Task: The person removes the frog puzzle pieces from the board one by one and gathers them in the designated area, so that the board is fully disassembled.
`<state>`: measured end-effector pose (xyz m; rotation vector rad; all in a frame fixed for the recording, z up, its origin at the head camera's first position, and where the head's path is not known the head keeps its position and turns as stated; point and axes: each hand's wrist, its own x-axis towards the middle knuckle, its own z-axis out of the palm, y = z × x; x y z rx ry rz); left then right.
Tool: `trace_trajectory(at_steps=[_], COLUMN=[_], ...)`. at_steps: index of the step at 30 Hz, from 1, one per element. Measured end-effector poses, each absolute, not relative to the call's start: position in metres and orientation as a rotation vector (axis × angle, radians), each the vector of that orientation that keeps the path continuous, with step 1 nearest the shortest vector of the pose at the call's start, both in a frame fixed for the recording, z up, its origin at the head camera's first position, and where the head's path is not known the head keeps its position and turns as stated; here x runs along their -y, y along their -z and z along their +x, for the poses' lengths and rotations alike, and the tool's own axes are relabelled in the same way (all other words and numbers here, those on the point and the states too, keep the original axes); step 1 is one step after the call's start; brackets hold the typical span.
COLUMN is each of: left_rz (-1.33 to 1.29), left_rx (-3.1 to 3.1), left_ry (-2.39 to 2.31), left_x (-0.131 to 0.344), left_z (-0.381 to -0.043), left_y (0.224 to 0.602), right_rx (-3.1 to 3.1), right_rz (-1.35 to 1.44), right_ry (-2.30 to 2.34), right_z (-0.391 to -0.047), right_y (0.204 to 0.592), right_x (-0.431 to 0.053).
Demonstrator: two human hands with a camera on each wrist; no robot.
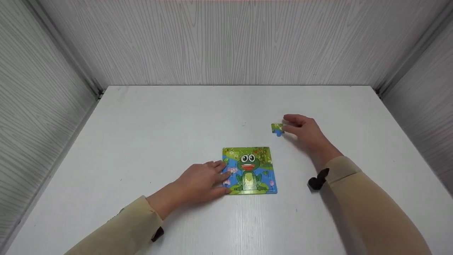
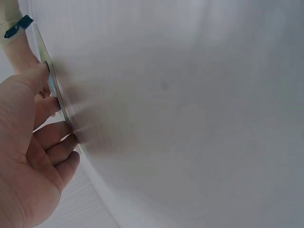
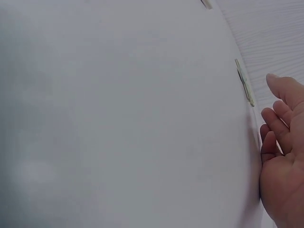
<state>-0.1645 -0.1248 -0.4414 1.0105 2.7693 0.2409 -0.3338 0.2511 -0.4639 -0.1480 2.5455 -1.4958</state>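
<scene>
A square frog jigsaw puzzle lies flat on the white table. My left hand rests at its left side, the fingers spread and touching that edge. In the left wrist view, the left fingertips lie along the puzzle's thin side. Farther back and to the right, a small green and blue puzzle piece lies apart from the puzzle. Beside it is my right hand, thumb tip by its right edge and fingers loosely bent above. The right wrist view shows the hand with nothing held in it.
The white table is bounded by pale wood-grain panels at the back and both sides. A dark strap end hangs from the right cuff, and another dark bit shows at the left cuff.
</scene>
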Motion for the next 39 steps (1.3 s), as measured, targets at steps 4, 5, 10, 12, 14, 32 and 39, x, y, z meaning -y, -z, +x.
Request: trace_trajectory(at_steps=[4, 5, 10, 12, 14, 32, 39], left_rz=[1.015, 1.017, 1.011, 1.012, 1.015, 0.995, 1.004], left_rx=[-2.771, -2.773, -2.776, -2.775, -2.773, -2.762, -2.758], left_ry=[-0.237, -0.238, -0.244, -0.239, -0.234, -0.219, -0.227], left_x=[0.124, 0.124, 0.123, 0.123, 0.122, 0.123, 0.123], left_z=[-0.166, -0.166, -0.166, -0.166, -0.166, -0.168, -0.169], left_y=[0.442, 0.443, 0.443, 0.443, 0.443, 0.441, 0.442], right_rx=[-2.601, -2.621, -2.695, -2.682, -2.649, -2.359, -2.325], right_rz=[-0.226, -0.247, -0.419, -0.515, -0.600, -0.840, -0.814], right_ry=[1.466, 1.453, 1.375, 1.366, 1.357, 1.179, 1.158], right_z=[-0.333, -0.332, -0.324, -0.319, -0.314, -0.279, -0.281], right_y=[0.462, 0.460, 0.441, 0.433, 0.427, 0.439, 0.449], right_x=[-0.251, -0.250, -0.236, -0.227, -0.218, -0.153, -0.151])
